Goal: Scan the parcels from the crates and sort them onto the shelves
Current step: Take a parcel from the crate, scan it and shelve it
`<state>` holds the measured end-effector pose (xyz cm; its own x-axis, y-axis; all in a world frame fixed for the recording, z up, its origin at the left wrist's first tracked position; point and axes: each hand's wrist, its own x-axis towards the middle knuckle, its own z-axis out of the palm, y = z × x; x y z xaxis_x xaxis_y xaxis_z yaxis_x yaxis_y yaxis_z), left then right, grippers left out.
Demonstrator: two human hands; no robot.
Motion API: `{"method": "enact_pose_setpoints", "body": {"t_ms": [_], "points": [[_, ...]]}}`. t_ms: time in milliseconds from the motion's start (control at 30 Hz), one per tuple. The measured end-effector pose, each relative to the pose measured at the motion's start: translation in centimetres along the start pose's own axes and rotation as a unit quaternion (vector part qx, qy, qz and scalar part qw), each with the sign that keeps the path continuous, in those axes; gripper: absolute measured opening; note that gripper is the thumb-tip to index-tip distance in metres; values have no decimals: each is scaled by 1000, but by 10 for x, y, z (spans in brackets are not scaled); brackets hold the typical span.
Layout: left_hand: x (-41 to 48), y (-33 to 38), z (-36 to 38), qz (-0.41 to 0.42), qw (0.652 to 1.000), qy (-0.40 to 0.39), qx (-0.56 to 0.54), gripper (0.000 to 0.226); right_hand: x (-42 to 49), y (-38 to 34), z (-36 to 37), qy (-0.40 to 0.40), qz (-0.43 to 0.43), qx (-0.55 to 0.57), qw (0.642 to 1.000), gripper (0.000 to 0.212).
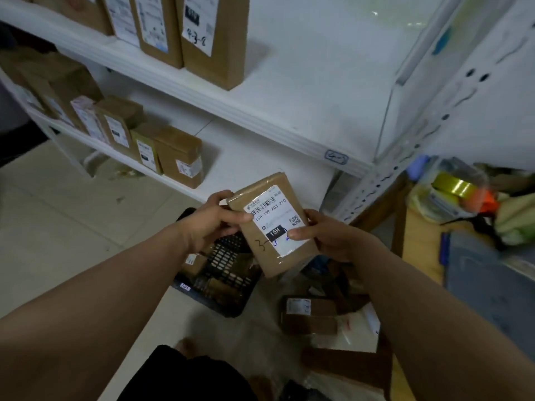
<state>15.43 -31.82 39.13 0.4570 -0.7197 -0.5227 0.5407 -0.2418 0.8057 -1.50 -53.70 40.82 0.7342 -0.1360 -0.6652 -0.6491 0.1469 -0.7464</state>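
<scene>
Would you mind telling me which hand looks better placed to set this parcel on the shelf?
Probably the right hand: it grips the parcel low, and the bare shelf lies on its side.

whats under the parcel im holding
A black slotted crate on the floor, holding a small labelled box. The parcel covers part of the crate, so what lies there cannot be seen.

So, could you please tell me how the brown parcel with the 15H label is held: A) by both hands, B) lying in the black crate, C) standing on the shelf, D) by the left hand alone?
A: the left hand grips the parcel at its upper left edge and the right hand holds its right side.
</scene>
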Motion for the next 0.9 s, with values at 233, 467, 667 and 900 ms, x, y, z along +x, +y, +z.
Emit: {"method": "enact_pose_setpoints", "body": {"t_ms": [233, 467, 667, 900], "points": [[-10, -39, 97, -14, 995, -90, 48, 80, -65, 60, -50, -8, 8, 25, 1000, 74], [-1, -55, 161, -5, 990, -112, 82, 110, -105, 111, -82, 50, 3, 71, 996, 122], [-4, -50, 200, 14, 990, -105, 94, 102, -134, 119, -95, 78, -37, 77, 993, 116], [-9, -60, 218, 15, 990, -84, 110, 110, -143, 128, -95, 91, -37, 123, 987, 87]]}}
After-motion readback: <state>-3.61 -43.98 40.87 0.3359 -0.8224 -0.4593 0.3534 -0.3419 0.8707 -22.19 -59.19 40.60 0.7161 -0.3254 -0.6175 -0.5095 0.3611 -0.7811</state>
